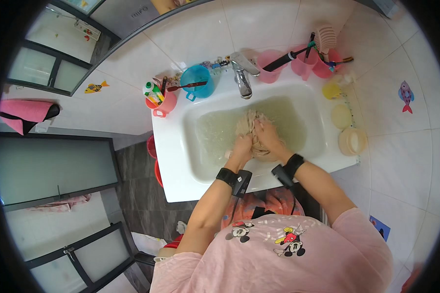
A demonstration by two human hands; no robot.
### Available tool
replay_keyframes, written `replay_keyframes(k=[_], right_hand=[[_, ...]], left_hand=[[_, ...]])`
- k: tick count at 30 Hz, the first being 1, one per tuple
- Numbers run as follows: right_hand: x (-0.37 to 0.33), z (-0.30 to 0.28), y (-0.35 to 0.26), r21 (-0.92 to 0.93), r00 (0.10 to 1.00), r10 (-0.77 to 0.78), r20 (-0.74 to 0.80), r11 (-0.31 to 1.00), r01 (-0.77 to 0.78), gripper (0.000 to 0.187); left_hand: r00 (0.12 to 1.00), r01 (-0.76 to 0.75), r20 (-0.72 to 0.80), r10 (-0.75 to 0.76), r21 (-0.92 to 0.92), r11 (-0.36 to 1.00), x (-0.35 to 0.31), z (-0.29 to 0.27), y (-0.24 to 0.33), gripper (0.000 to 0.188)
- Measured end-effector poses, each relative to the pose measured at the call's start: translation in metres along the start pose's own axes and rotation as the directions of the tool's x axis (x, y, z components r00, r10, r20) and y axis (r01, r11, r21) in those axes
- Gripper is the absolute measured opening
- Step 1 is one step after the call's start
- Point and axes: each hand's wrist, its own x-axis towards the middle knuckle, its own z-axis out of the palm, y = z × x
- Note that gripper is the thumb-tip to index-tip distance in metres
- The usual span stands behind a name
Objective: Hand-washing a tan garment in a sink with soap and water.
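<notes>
A beige cloth (248, 122) lies bunched up in the cloudy, greenish water of a white sink (190, 151). Both of my hands grip it near the middle of the basin. My left hand (242, 145) is closed round its near left part, fingers curled into the folds. Close beside it, my right hand (268, 134) is closed on the cloth's right side. Part of the cloth spreads below my wrists in the water. Just beyond the cloth, the chrome faucet (243, 80) points down over the basin.
Along the back rim stand a coral cup (164, 105) with tubes, a blue cup (196, 78) with a brown toothbrush (187, 86) across it, and pink cups (270, 66) with brushes. Yellow containers and a cream jar (352, 141) line the right rim. Tiled wall borders the sink.
</notes>
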Motion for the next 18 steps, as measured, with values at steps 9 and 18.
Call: replay_keyframes(k=[9, 18], right_hand=[[0.052, -0.055, 0.002, 0.542, 0.582, 0.207, 0.786, 0.222, -0.810, 0.040], [0.010, -0.053, 0.040, 0.800, 0.948, 0.255, 0.192, 0.519, -0.302, 0.012]], left_hand=[[0.705, -0.699, 0.664, 0.249, 0.709, 0.090, -0.045, 0.020, 0.079, 0.045], [0.617, -0.519, 0.721, 0.315, 0.674, -0.526, -0.061, -0.031, 0.064, 0.072]])
